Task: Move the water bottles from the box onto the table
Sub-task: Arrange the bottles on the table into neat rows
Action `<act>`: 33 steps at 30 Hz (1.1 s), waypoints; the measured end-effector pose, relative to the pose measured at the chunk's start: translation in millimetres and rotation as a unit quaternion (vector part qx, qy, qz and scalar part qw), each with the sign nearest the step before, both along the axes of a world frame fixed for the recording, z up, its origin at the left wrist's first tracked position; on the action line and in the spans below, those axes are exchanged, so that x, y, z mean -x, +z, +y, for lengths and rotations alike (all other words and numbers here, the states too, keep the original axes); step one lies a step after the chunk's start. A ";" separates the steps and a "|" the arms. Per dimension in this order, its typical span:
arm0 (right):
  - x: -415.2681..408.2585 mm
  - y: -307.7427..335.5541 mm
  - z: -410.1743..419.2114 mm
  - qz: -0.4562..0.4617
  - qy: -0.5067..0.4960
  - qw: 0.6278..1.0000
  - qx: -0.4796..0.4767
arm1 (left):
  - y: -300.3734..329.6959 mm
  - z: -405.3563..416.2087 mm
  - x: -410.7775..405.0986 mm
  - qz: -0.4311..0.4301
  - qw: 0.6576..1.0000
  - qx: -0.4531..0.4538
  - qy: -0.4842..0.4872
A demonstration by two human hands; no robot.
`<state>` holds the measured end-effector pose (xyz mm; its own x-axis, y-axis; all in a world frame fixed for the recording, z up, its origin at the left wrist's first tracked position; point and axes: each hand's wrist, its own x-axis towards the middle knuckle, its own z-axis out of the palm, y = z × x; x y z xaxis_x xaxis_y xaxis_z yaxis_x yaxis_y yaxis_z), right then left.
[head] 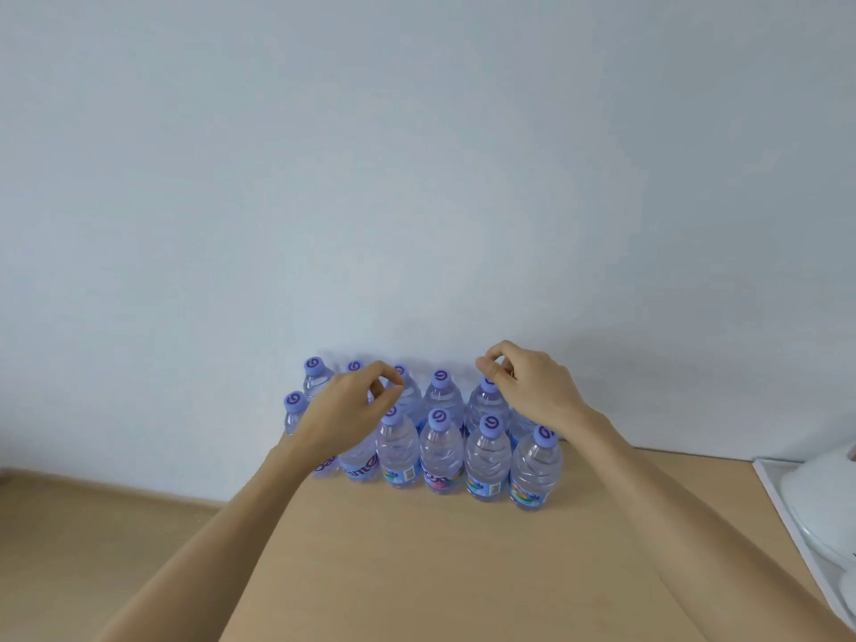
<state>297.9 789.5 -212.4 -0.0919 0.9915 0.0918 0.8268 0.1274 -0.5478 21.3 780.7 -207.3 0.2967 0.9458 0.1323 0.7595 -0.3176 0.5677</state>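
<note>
Several clear water bottles with purple caps stand in two rows on the wooden table, against the white wall. The front row includes a bottle at the right end. My left hand hovers over the left part of the group, fingers curled, thumb and forefinger almost meeting, nothing between them. It hides the top of a front-row bottle. My right hand hangs over the back row, fingers curled, its thumb just above the cap of a back-row bottle. No box is in view.
A white rounded object on a white tray sits at the table's right edge. The wall stands directly behind the bottles. Bare wooden table surface lies in front of the bottles, between my forearms.
</note>
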 end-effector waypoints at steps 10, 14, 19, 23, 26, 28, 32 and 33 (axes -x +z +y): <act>85.7 2.0 22.8 -0.019 0.082 0.996 0.004 | 0.3 2.5 88.5 -0.005 0.995 0.026 0.098; 109.3 6.4 41.0 -0.036 0.081 0.996 0.005 | 1.9 24.0 114.7 -0.004 0.995 0.023 0.096; 142.4 5.8 61.8 -0.027 0.058 0.998 0.009 | -4.3 58.9 141.7 -0.006 0.997 0.030 0.071; 172.5 2.1 78.3 -0.044 0.042 0.998 0.028 | -15.1 88.1 154.3 0.032 0.998 0.047 0.017; 193.6 -4.6 86.5 -0.097 0.046 0.993 0.038 | -23.6 108.6 158.7 0.066 0.995 0.069 -0.021; 206.6 -9.8 88.6 -0.144 0.054 0.987 0.043 | -30.2 118.2 158.4 0.090 0.991 0.084 -0.050; 222.1 -19.4 90.6 -0.211 0.057 0.975 0.037 | -45.2 129.0 153.9 0.136 0.981 0.099 -0.097; 223.9 -20.5 91.3 -0.225 0.056 0.972 0.036 | -48.5 131.5 153.0 0.141 0.979 0.098 -0.107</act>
